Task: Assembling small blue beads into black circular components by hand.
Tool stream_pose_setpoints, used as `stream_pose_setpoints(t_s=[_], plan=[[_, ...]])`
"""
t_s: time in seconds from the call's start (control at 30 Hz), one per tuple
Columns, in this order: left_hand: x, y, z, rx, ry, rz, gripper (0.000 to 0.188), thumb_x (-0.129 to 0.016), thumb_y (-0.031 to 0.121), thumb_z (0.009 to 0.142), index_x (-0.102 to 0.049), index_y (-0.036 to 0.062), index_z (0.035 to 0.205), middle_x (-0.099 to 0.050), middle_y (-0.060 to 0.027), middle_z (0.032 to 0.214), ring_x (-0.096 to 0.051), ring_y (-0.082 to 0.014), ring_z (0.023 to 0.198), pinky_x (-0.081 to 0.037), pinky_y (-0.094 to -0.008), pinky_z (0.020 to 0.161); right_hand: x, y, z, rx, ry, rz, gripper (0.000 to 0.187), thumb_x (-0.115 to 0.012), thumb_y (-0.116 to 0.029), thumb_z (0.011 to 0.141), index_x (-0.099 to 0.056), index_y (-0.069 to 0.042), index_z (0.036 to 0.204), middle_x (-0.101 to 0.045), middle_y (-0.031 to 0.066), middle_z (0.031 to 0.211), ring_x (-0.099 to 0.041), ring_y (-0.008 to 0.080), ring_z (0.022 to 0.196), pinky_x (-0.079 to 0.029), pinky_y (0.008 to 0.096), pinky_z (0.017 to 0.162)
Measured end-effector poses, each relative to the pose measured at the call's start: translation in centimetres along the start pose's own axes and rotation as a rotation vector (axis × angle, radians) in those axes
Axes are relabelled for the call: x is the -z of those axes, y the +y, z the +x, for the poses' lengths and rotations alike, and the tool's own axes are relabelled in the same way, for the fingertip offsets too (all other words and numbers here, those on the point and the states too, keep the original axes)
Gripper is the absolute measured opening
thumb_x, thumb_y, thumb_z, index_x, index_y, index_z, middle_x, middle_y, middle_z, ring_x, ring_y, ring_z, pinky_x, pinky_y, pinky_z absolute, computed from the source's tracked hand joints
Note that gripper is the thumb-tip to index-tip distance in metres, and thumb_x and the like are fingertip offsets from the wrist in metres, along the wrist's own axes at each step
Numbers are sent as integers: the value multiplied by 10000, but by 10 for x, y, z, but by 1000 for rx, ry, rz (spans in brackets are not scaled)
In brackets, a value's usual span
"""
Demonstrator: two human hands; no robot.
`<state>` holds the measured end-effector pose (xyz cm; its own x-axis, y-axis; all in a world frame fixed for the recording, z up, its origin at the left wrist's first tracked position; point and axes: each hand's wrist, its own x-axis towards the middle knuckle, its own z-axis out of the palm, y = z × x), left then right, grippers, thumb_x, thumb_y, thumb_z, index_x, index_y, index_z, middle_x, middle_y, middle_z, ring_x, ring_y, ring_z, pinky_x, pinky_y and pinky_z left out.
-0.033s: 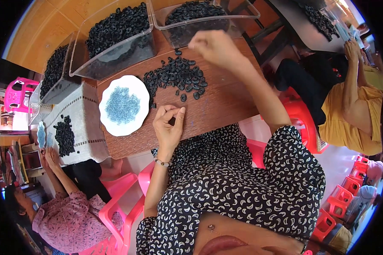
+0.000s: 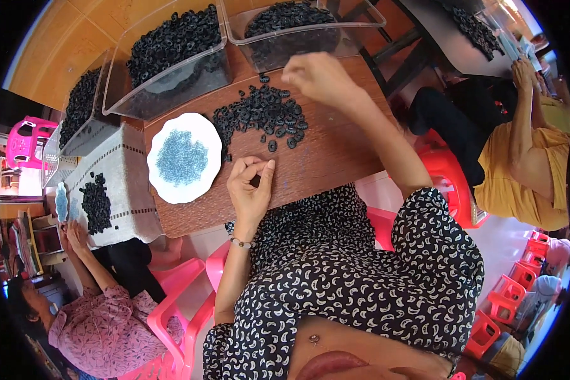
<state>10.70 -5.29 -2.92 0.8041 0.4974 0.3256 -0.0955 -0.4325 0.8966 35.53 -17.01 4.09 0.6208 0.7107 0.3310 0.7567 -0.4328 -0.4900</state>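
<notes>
My left hand (image 2: 251,183) rests near the table's front edge, thumb and index fingertip pressed together in a pinch. Whatever that pinch holds is too small to make out. My right hand (image 2: 320,77) is raised over the table's far right side, its fingers curled together and slightly blurred; anything in them cannot be made out. Between the hands lies a loose pile of small black ring-like pieces (image 2: 269,111). Left of the pile, a white scalloped plate (image 2: 213,130) carries a heap of tiny blue-grey beads (image 2: 182,158).
Clear plastic bins (image 2: 171,95) full of black pieces line the table's (image 2: 335,145) far edge. At left, a person in a pink patterned shirt (image 2: 101,332) works at a cloth-covered table (image 2: 130,164). A person in a yellow shirt (image 2: 525,180) sits at right beside a red chair (image 2: 446,174).
My right hand has dropped slightly toward the table. My left hand keeps its pinch in the same place.
</notes>
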Motion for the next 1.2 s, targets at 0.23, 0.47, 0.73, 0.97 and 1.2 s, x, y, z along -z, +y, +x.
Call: stream_pose_setpoints(t_s=[0.23,0.47,0.73,0.97,1.2], plan=[[-2,-6,0,-16,2,39,138,-779,97,888,-746,-36,901,-652,-86,892,-606,-163,770,-474,-280,684,-37,24,-11,-20,-87,-56,190,-724,-149,881,-748,-23,1020,-747,178,913,-709,359,857,-548,444,773],[-1,-5,-2,-7,17,16,134,-777,91,888,-740,-37,900,-653,-82,908,-607,-149,789,-476,-267,696,-38,20,-10,-136,-161,63,138,-711,-22,864,-700,42,986,-734,210,890,-715,318,908,-541,392,793],[1,-15,-3,9,59,-137,68,-732,43,906,-722,-21,924,-633,-67,988,-587,-118,807,-476,-245,718,-14,-5,-37,-128,-199,715,170,-746,-100,915,-665,2,1025,-663,4,899,-623,82,834,-508,245,747],[-3,22,-2,-51,46,-161,169,-699,27,924,-698,3,1091,-617,-56,1021,-583,-107,825,-486,-243,750,-14,-43,-68,-75,-301,1209,148,-712,-87,947,-671,9,1052,-673,21,941,-632,72,855,-521,229,764],[11,28,-4,98,14,-349,291,-723,81,942,-671,-14,1213,-637,-37,1031,-580,-79,841,-486,-221,753,-4,-70,-75,240,-342,629,204,-765,-163,868,-730,-37,1025,-713,79,867,-635,161,838,-509,291,716]])
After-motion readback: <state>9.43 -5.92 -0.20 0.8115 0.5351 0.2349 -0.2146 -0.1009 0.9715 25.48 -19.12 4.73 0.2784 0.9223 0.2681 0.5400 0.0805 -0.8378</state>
